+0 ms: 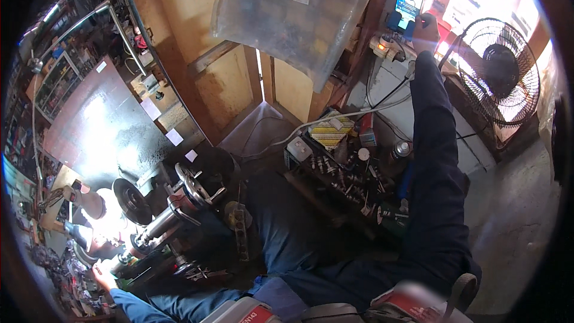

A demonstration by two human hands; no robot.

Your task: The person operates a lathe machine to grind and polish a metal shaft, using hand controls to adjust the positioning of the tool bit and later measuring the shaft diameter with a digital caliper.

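At the upper right, my right arm is stretched out to a lit smartphone [409,5] standing upright in a dark holder. My right hand [426,33] is at its lower right edge, with the fingers curled against it. My left hand [104,276] is low at the far left, closed at the end of a metal machine [158,225] with a shaft and a spoked handwheel [194,185]. Glare and the machine's end partly hide its fingers, so what they grip is unclear. A dark round disc [131,201] stands beside the shaft, near a glowing work lamp [106,209].
A black fan [501,69] stands right of my arm. A glowing power strip [382,46] and cables lie below the phone. Metal parts [350,182], a yellow patterned cloth [330,133] and a spray can [400,149] sit ahead. A plastic sheet [293,18] hangs beyond.
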